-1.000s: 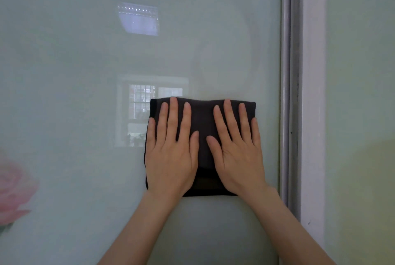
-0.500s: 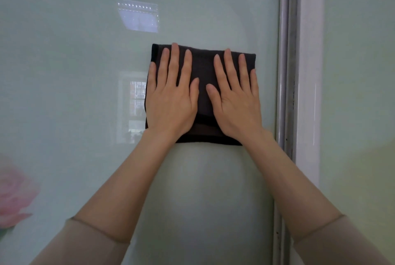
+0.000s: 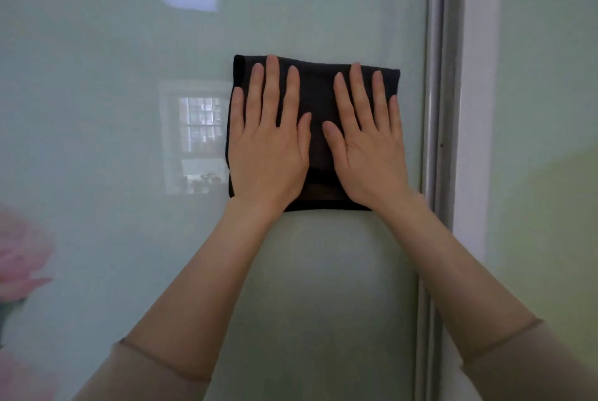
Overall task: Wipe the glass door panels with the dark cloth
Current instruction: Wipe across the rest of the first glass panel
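A folded dark cloth (image 3: 318, 93) lies flat against the pale green glass door panel (image 3: 97, 44), close to its right edge. My left hand (image 3: 268, 148) presses flat on the cloth's left half, fingers spread and pointing up. My right hand (image 3: 369, 148) presses the right half the same way. The two thumbs nearly meet over the middle of the cloth. Both hands pin the cloth to the glass. Its lower middle edge shows between my wrists.
A grey metal door frame (image 3: 440, 109) and a white strip (image 3: 475, 109) run vertically just right of the cloth. Beyond them is a second glass panel (image 3: 550, 77). A pink flower print (image 3: 22, 255) sits at the lower left. Window and light reflections show on the glass.
Both hands have slid the cloth upward on the glass over the last second. It has stayed beside the frame, and more of my forearms and sleeves now shows.
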